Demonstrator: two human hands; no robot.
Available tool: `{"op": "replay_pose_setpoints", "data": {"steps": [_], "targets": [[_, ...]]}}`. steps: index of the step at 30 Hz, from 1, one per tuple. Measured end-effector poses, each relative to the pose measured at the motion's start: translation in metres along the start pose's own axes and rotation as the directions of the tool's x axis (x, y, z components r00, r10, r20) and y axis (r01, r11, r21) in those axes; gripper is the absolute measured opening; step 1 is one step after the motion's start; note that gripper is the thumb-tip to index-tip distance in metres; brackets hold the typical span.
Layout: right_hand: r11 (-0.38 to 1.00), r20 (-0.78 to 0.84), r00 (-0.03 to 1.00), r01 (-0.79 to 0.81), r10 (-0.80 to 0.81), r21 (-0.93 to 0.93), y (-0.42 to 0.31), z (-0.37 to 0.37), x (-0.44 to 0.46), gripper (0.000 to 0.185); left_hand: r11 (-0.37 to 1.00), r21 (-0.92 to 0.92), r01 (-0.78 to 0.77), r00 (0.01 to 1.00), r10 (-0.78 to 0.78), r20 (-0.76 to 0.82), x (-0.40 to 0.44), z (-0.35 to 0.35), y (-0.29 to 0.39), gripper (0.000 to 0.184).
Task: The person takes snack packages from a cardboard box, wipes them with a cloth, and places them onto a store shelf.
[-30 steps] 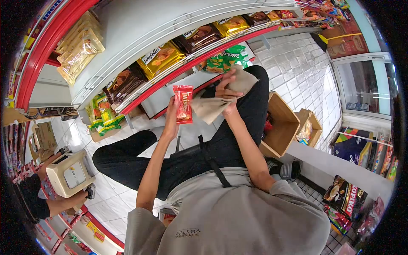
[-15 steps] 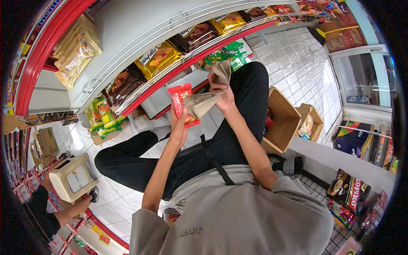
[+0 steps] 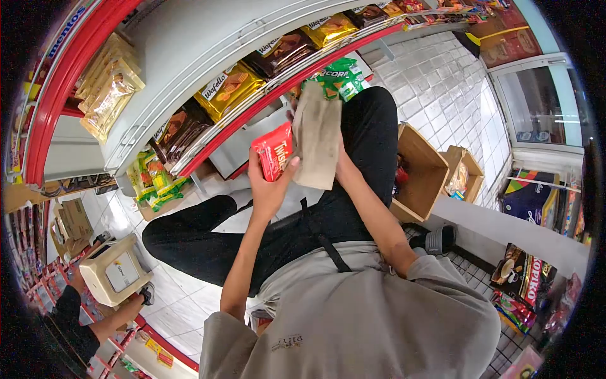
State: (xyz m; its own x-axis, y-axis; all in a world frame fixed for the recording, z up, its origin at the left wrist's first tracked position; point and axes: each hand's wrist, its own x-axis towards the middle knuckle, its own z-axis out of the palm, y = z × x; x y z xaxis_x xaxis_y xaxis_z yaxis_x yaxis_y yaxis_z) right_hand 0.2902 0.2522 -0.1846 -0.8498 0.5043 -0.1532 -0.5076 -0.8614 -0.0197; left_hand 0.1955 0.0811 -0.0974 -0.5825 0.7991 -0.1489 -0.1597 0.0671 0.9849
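Note:
Between the fingers and thumb of my left hand (image 3: 268,192) is a red snack packet (image 3: 274,153) with white lettering, tilted slightly. My right hand (image 3: 344,165) holds a grey-beige cloth (image 3: 317,142), which is spread out and hides most of its fingers. The cloth's left edge comes close to the packet. Behind the cloth, a green snack bag with corn lettering (image 3: 341,77) lies at the foot of the shelf.
A curved shelf (image 3: 233,101) carries Wafello packs (image 3: 228,91). My bent legs (image 3: 189,230) are on the tiled floor. Cardboard boxes (image 3: 424,170) stand at the right. A beige plastic stool (image 3: 115,270) and another person's leg (image 3: 113,322) are at the left.
The cloth has gone from bunched against the packet to spread out beside it. My left hand has tilted the packet, and its lettering now shows more.

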Motion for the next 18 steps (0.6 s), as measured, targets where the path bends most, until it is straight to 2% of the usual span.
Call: {"op": "replay_pose_setpoints", "data": {"steps": [1,4,5,8,9,12,13,15,16,17,18], "targets": [[1.0,0.001,1.0,0.01,-0.01,0.002,0.001,0.004,-0.002,0.056,1.0,0.002,0.0,1.0,0.0,0.01,0.001,0.004,-0.002,0.068],[0.983,0.096,0.991,-0.107,0.093,0.148,-0.001,0.009,-0.004,0.059,0.955,-0.295,0.021,0.963,-0.098,-0.25,0.006,0.016,-0.018,0.071],[0.983,0.1,0.991,-0.108,0.094,0.146,-0.001,0.016,-0.004,0.059,0.955,-0.295,0.016,0.964,-0.094,-0.25,0.009,0.018,-0.022,0.071],[0.999,-0.012,1.0,-0.013,0.012,-0.049,0.005,0.046,-0.005,0.059,0.924,-0.381,-0.027,0.944,-0.102,-0.314,0.016,0.015,-0.032,0.072],[0.999,-0.011,1.0,-0.016,0.016,-0.044,0.004,0.042,-0.006,0.059,0.926,-0.376,-0.027,0.943,-0.102,-0.318,0.018,0.01,-0.04,0.072],[0.998,0.203,0.979,0.003,0.009,-0.059,-0.008,0.024,-0.017,0.058,0.835,-0.523,0.172,0.936,-0.304,-0.176,0.027,-0.02,-0.06,0.061],[0.998,0.206,0.978,-0.011,0.022,-0.055,-0.017,0.021,-0.02,0.058,0.838,-0.521,0.163,0.934,-0.301,-0.191,0.028,-0.031,-0.064,0.061],[0.992,0.103,0.991,0.094,-0.085,-0.083,-0.033,0.015,-0.025,0.056,0.848,-0.452,0.278,0.953,-0.301,0.022,0.031,-0.049,-0.064,0.059],[0.993,0.105,0.991,0.086,-0.077,-0.078,-0.025,0.009,-0.023,0.056,0.851,-0.406,0.332,0.943,-0.305,0.132,0.031,-0.054,-0.065,0.059],[0.939,-0.056,0.992,0.092,-0.117,-0.33,-0.011,0.003,-0.021,0.058,0.853,-0.406,0.329,0.944,-0.304,0.125,0.029,-0.051,-0.064,0.059],[0.825,-0.199,0.96,0.052,-0.196,-0.562,0.006,0.0,-0.02,0.06,0.849,-0.41,0.334,0.942,-0.314,0.117,0.027,-0.042,-0.062,0.06]]}}
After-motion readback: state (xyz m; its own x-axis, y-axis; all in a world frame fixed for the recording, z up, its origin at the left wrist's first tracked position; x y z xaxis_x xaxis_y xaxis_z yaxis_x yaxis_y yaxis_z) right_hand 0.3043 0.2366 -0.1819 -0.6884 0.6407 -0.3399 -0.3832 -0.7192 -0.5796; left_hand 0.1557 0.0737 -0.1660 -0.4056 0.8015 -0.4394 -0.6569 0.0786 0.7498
